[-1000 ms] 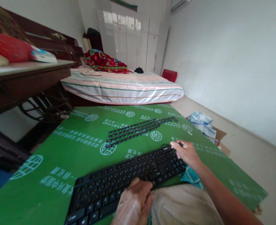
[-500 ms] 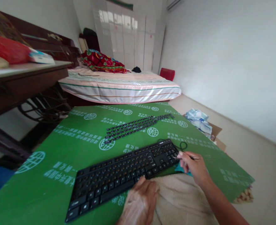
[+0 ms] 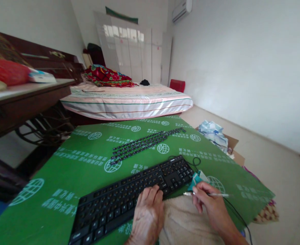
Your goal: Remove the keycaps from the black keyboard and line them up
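A black keyboard (image 3: pixel 124 190) lies slantwise on the green tabletop (image 3: pixel 70 163). Many of its upper positions show small brownish stems without keycaps, while black keys remain along the front edge. My left hand (image 3: pixel 150 207) rests with fingers stretched over the front middle of the keyboard. Pinched in my right hand (image 3: pixel 207 200) is a slim silvery stick-shaped tool (image 3: pixel 220 195), held level just off the keyboard's right front corner; its exact kind is unclear. A teal-and-white crumpled wrapper or cloth (image 3: pixel 196 179) touches the right end of the keyboard, beside my right fingers.
Loose black keycaps (image 3: pixel 139 144) lie in several rows behind the keyboard. A dark cable (image 3: pixel 197 162) loops by its right end. Beige cloth (image 3: pixel 180 217) covers my lap. Beyond are a bed (image 3: pixel 129 102), a sewing-machine table (image 3: pixel 37 92) and a cardboard piece (image 3: pixel 234 146).
My right hand has drawn back from the keyboard's number keys towards me, bringing the tool into plain view. My left hand has slid forward onto the keys. The view has tilted up slightly.
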The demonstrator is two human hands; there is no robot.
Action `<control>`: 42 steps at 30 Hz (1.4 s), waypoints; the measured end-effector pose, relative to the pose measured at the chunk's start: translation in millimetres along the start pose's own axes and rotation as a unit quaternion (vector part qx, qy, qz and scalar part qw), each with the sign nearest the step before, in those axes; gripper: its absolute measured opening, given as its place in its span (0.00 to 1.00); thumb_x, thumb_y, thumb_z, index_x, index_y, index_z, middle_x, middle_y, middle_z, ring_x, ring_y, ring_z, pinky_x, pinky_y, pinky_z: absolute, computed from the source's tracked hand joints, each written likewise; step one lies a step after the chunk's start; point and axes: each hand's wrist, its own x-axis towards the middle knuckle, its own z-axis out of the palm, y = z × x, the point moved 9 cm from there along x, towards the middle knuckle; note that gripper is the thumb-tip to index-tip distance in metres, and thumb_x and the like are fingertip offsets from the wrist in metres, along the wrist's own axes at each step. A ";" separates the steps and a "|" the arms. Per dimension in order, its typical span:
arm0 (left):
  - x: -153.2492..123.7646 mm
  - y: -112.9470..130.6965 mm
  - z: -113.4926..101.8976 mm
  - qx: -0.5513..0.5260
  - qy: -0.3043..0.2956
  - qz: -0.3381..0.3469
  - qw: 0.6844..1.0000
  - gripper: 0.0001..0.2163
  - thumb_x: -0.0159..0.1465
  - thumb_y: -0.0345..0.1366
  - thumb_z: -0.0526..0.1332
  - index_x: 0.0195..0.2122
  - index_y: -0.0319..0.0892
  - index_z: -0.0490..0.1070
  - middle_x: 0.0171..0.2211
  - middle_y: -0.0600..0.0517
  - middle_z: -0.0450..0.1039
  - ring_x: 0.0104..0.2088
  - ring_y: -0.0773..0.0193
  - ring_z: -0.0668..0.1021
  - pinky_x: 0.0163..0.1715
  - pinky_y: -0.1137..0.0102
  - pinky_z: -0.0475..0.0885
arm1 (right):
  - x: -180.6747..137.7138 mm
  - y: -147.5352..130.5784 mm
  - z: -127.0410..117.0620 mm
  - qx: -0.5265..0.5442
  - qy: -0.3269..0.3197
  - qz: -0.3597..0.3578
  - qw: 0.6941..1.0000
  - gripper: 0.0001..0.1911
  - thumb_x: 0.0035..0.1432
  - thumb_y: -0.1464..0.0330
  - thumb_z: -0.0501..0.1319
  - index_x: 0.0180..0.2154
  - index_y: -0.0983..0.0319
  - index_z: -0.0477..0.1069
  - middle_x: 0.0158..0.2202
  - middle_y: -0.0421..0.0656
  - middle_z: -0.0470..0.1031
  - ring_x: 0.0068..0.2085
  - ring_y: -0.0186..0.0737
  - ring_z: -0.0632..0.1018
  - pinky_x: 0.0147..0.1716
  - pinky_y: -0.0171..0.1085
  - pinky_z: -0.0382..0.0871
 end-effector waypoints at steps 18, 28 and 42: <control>7.8 -15.6 23.3 -0.030 -0.026 -0.063 0.997 0.13 0.54 0.26 0.57 0.40 0.41 0.73 0.45 0.48 0.74 0.44 0.55 0.72 0.45 0.59 0.68 | -1.4 35.5 11.7 -0.024 -0.019 0.057 0.998 0.18 0.54 0.57 0.59 0.20 0.62 0.64 0.15 0.35 0.65 0.14 0.26 0.62 0.16 0.30 0.52; 6.7 -12.7 27.4 -0.013 -0.034 -0.047 0.998 0.13 0.56 0.27 0.56 0.41 0.39 0.74 0.45 0.45 0.74 0.44 0.53 0.72 0.45 0.56 0.67 | -0.1 31.2 8.8 -0.005 -0.002 0.060 0.998 0.17 0.48 0.60 0.64 0.17 0.63 0.65 0.13 0.35 0.64 0.13 0.25 0.60 0.15 0.29 0.51; 15.7 -1.9 23.9 0.027 -0.113 -0.073 0.991 0.13 0.57 0.28 0.56 0.42 0.37 0.74 0.47 0.42 0.73 0.46 0.50 0.72 0.48 0.55 0.65 | 19.1 -10.1 -6.8 -0.044 0.017 0.021 0.999 0.16 0.46 0.62 0.65 0.16 0.64 0.65 0.12 0.36 0.64 0.13 0.25 0.60 0.14 0.29 0.53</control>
